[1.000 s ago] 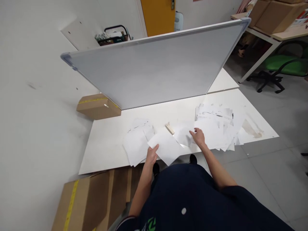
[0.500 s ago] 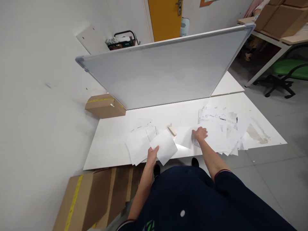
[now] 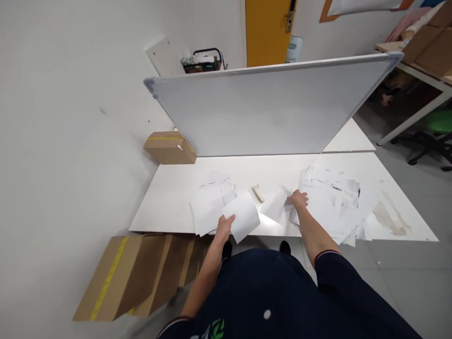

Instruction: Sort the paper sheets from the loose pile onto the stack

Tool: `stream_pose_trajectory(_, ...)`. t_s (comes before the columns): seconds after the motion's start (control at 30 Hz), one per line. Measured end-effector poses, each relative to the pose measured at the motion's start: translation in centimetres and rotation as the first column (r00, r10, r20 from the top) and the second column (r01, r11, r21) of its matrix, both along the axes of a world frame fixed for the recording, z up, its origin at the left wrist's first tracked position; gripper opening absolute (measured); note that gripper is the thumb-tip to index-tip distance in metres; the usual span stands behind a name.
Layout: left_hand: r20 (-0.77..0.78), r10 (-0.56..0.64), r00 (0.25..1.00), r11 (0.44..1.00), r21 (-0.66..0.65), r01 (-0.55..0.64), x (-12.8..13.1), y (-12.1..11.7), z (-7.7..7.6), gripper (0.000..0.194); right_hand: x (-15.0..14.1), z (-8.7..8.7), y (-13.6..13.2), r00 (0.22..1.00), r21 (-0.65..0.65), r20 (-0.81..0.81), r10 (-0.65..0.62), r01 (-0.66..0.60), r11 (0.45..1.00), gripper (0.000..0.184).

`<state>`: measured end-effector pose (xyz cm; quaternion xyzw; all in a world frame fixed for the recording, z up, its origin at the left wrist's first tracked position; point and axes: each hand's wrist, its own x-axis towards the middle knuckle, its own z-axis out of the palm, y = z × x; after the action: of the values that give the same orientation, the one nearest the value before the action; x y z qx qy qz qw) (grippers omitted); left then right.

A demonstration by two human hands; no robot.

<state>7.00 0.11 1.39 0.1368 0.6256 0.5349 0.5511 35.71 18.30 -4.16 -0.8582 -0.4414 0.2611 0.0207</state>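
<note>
My left hand (image 3: 225,227) grips a white sheet of paper (image 3: 243,215) by its left edge, thumb on top, above the front edge of the white table (image 3: 158,202). Beneath and to the left of that sheet lies a loose pile of papers (image 3: 205,209). My right hand (image 3: 299,199) has its fingers closed on the right edge of another sheet (image 3: 276,207), which is slightly raised there. Beside this hand spreads a larger, untidy stack of papers (image 3: 323,207), some printed. A small cream-coloured block-like object (image 3: 258,193) lies between the two sheets.
A whiteboard (image 3: 268,113) stands leaning along the back of the table. At its left end sits a cardboard box (image 3: 169,149), and larger cartons (image 3: 116,278) stand on the floor at front left. A green chair (image 3: 439,122) is at the right.
My right hand has come down onto the right-hand sheet and closed on its edge. My left hand keeps its sheet, which has shifted slightly left. The camera view has swung left.
</note>
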Motion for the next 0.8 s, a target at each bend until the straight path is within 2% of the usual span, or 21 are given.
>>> stream_pose_trajectory(0.1,0.031,0.013,0.999,1.0,0.015,-0.014,0.0,0.2,0.6,0.037,-0.1,1.2,-0.1,0.994,0.058,-0.043,0.099,-0.096,0.994,0.031)
stream_pose_trajectory(0.2,0.066,0.022,0.998,0.999,0.037,-0.025,-0.3,0.2,1.4,0.039,0.2,3.3,-0.7,0.969,0.173,-0.086,0.233,-0.216,0.961,0.031)
stream_pose_trajectory(0.27,0.08,0.009,0.997,0.998,0.059,-0.014,-0.6,0.3,1.9,0.042,0.9,5.8,-1.8,0.942,0.282,-0.095,0.322,-0.284,0.916,0.034)
stream_pose_trajectory(0.37,0.082,-0.038,0.996,0.997,0.068,0.032,-0.9,0.6,3.1,0.046,2.0,11.5,-4.3,0.872,0.432,-0.127,0.473,-0.381,0.818,0.036)
stream_pose_trajectory(0.43,0.089,-0.086,0.992,0.994,0.068,0.08,-0.8,1.0,4.2,0.046,2.2,15.8,-6.1,0.774,0.469,-0.236,0.588,-0.439,0.766,0.029)
stream_pose_trajectory(0.5,0.116,-0.152,0.982,0.986,0.083,0.143,-0.3,1.5,5.5,0.045,1.6,19.3,-7.4,0.563,0.499,-0.43,0.706,-0.503,0.705,0.024)
stream_pose_trajectory(0.53,0.134,-0.185,0.973,0.98,0.098,0.173,0.0,1.7,6.1,0.044,1.0,20.5,-7.8,0.484,0.511,-0.495,0.722,-0.511,0.692,0.025)
stream_pose_trajectory(0.57,0.155,-0.215,0.964,0.973,0.115,0.199,0.3,1.9,6.8,0.043,0.2,21.2,-7.9,0.441,0.522,-0.53,0.724,-0.502,0.689,0.025)
stream_pose_trajectory(0.63,0.197,-0.26,0.945,0.961,0.151,0.233,0.9,2.1,8.0,0.045,-1.6,21.4,-7.7,0.468,0.557,-0.527,0.709,-0.44,0.704,0.026)
stream_pose_trajectory(0.73,0.243,-0.303,0.922,0.945,0.201,0.258,1.5,2.1,9.3,0.05,-4.3,19.7,-7.0,0.555,0.605,-0.496,0.669,-0.332,0.724,0.026)
stream_pose_trajectory(0.8,0.243,-0.326,0.914,0.932,0.243,0.268,1.7,2.0,9.8,0.052,-5.8,18.5,-6.8,0.563,0.609,-0.517,0.644,-0.287,0.74,0.026)
